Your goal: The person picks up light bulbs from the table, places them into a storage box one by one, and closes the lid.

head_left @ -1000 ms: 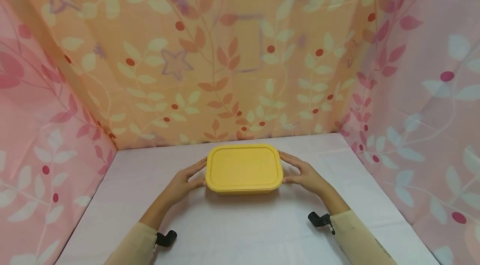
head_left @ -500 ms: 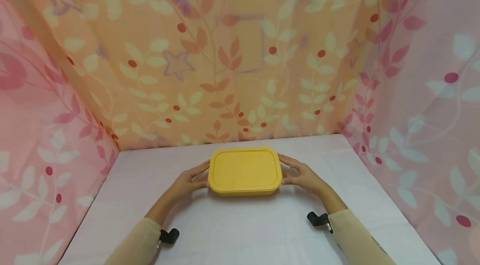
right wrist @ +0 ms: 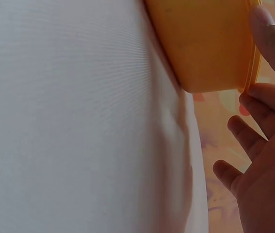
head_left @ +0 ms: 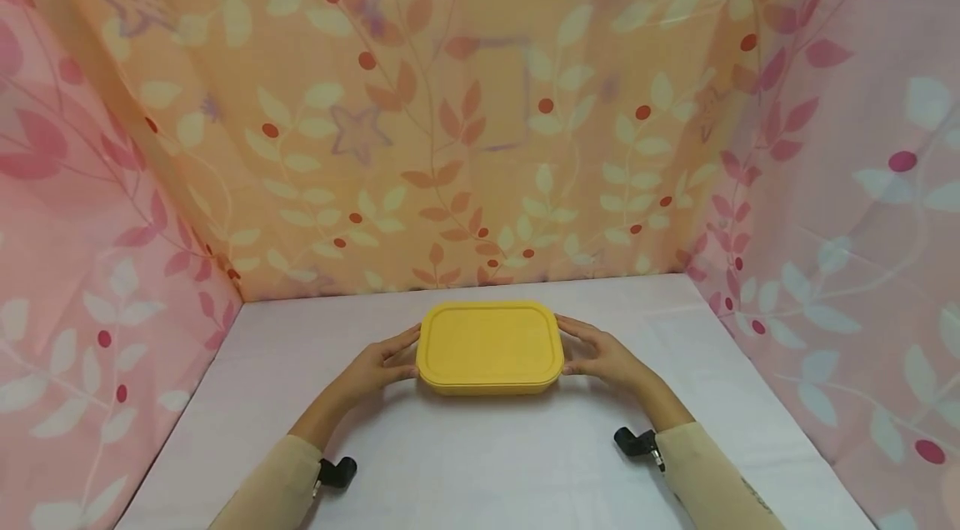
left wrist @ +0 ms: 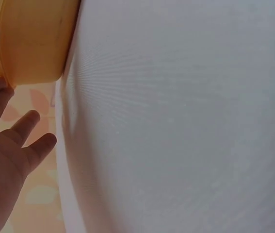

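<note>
A yellow rectangular food container [head_left: 491, 344] with its lid on sits upright on the white cloth near the back of the table. At its left end my left hand [head_left: 373, 370] grips the lid's rim, thumb at the front corner and fingertips at the back one. My right hand [head_left: 609, 357] holds the opposite end in the same way. In the left wrist view, the container's side wall [left wrist: 35, 41] meets the cloth, and the lower fingers stand spread off it. The right wrist view shows the other wall [right wrist: 205, 43], with thumb and fingertips at the rim. The container's inside is hidden.
White cloth [head_left: 480, 463] covers the table. A patterned orange curtain [head_left: 450, 113] rises behind its back edge, with pink patterned curtains [head_left: 82, 263] at both sides. Each sleeve bears a small black wrist camera [head_left: 337, 473].
The container has come down slightly onto the cloth, looking a little smaller and lower than before. Both hands have moved down with it, still at its ends. The head view has shifted slightly.
</note>
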### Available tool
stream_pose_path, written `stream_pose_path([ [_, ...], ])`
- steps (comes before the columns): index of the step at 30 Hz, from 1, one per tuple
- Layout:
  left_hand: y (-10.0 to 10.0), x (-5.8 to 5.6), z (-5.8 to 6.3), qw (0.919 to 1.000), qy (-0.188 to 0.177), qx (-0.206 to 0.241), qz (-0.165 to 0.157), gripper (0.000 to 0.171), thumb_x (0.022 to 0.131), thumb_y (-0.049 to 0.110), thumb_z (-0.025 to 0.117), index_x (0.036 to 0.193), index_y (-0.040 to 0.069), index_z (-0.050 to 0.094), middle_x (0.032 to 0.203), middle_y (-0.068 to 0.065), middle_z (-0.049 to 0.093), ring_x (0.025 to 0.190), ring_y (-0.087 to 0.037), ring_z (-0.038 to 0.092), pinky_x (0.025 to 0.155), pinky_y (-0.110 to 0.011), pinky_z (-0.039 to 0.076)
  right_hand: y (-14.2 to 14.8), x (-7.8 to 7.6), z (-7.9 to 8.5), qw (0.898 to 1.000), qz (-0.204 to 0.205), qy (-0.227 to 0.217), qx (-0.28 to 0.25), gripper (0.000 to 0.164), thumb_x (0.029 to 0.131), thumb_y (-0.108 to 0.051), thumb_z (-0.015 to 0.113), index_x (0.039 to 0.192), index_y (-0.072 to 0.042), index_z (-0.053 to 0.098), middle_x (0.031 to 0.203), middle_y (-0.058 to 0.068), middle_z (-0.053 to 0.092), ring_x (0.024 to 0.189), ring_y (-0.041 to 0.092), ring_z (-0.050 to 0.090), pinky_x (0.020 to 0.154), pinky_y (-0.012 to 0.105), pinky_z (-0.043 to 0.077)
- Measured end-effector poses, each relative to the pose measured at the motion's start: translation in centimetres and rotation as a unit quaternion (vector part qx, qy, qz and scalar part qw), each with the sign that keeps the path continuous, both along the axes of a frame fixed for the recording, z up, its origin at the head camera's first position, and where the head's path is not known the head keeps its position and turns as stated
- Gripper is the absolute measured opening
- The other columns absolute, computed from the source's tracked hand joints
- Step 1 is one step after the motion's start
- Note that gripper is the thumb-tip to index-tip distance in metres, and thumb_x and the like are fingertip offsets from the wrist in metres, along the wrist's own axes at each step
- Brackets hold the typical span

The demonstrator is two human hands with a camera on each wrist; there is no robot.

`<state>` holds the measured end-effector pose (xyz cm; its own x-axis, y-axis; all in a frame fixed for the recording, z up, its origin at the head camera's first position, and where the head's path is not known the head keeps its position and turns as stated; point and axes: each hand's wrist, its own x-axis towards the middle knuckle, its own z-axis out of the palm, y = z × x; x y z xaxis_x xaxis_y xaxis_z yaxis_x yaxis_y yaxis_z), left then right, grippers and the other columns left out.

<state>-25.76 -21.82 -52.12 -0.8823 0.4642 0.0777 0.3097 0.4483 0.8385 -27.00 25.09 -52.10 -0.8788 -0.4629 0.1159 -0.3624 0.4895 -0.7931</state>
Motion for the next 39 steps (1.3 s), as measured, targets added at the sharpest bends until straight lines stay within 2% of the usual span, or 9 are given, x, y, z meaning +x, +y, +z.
stream_pose_path([
  [5, 0.1, 0.1, 0.0, 0.9999, -0.002, 0.010, 0.004, 0.079, 0.087, 0.035, 0.081, 0.156, 0.020, 0.046, 0.165, 0.002, 0.036, 0.154, -0.030, 0.028, 0.124, -0.058, 0.023, 0.0, -0.1, 0.2, 1.000, 0.000, -0.010, 0.010, 0.094, 0.078, -0.046, 0.087, 0.157, -0.022, 0.044, 0.166, -0.005, 0.034, 0.156, 0.031, 0.023, 0.124, 0.064, 0.018],
  [11, 0.4, 0.2, -0.2, 0.9998, -0.017, -0.009, 0.004, 0.081, 0.087, 0.040, 0.080, 0.157, 0.023, 0.044, 0.165, 0.005, 0.035, 0.154, -0.026, 0.028, 0.125, -0.055, 0.024, 0.3, 0.0, 0.0, 1.000, 0.014, -0.011, 0.011, 0.090, 0.080, -0.038, 0.088, 0.157, -0.018, 0.044, 0.166, 0.004, 0.035, 0.155, 0.036, 0.024, 0.123, 0.066, 0.019],
  [18, 0.6, 0.1, 0.2, 0.9989, -0.006, -0.046, 0.010, 0.083, 0.085, 0.046, 0.080, 0.156, 0.021, 0.044, 0.164, 0.007, 0.035, 0.154, -0.028, 0.027, 0.125, -0.056, 0.023, 0.5, -0.2, 0.5, 0.999, 0.023, -0.009, 0.021, 0.091, 0.081, -0.037, 0.087, 0.157, -0.017, 0.043, 0.166, 0.004, 0.035, 0.155, 0.036, 0.024, 0.123, 0.066, 0.019],
  [24, 0.4, 0.2, 0.8, 0.9971, 0.022, -0.061, 0.040, 0.081, 0.078, 0.047, 0.085, 0.148, 0.018, 0.056, 0.158, 0.007, 0.046, 0.151, -0.029, 0.036, 0.124, -0.057, 0.027, 0.2, -0.1, 0.0, 1.000, 0.017, -0.021, 0.011, 0.089, 0.082, -0.039, 0.086, 0.158, -0.021, 0.043, 0.167, 0.000, 0.033, 0.156, 0.034, 0.021, 0.124, 0.064, 0.016],
  [26, 0.2, 0.6, 0.7, 0.9969, 0.019, -0.061, 0.046, 0.080, 0.077, 0.046, 0.086, 0.147, 0.019, 0.058, 0.157, 0.007, 0.047, 0.151, -0.029, 0.037, 0.124, -0.058, 0.027, 0.0, 0.2, -0.4, 1.000, 0.019, -0.023, 0.011, 0.088, 0.083, -0.040, 0.085, 0.158, -0.021, 0.043, 0.167, 0.000, 0.032, 0.157, 0.034, 0.021, 0.124, 0.063, 0.017],
  [31, -0.1, 1.0, 0.5, 0.9972, 0.016, -0.049, 0.054, 0.079, 0.079, 0.045, 0.085, 0.148, 0.020, 0.056, 0.157, 0.008, 0.047, 0.150, -0.030, 0.037, 0.122, -0.061, 0.028, -0.5, 0.4, -0.6, 1.000, 0.024, 0.001, -0.006, 0.084, 0.084, -0.037, 0.084, 0.156, -0.018, 0.046, 0.166, 0.001, 0.036, 0.155, 0.034, 0.025, 0.124, 0.062, 0.020],
  [36, 0.2, 0.7, 0.4, 0.9960, 0.035, -0.053, 0.063, 0.076, 0.080, 0.049, 0.083, 0.147, 0.024, 0.057, 0.155, 0.011, 0.049, 0.150, -0.027, 0.039, 0.122, -0.058, 0.031, -0.3, 0.5, -0.4, 0.999, 0.005, 0.023, -0.023, 0.078, 0.083, -0.030, 0.086, 0.152, -0.015, 0.052, 0.162, 0.003, 0.043, 0.152, 0.034, 0.033, 0.123, 0.061, 0.023],
  [39, 0.3, 0.8, 0.3, 0.9957, 0.035, -0.052, 0.069, 0.074, 0.081, 0.049, 0.082, 0.146, 0.025, 0.059, 0.154, 0.012, 0.050, 0.149, -0.027, 0.040, 0.122, -0.058, 0.032, -0.3, 0.8, -0.5, 0.999, -0.008, 0.021, -0.034, 0.074, 0.084, -0.026, 0.086, 0.149, -0.014, 0.055, 0.160, 0.005, 0.046, 0.151, 0.034, 0.035, 0.123, 0.060, 0.025],
])
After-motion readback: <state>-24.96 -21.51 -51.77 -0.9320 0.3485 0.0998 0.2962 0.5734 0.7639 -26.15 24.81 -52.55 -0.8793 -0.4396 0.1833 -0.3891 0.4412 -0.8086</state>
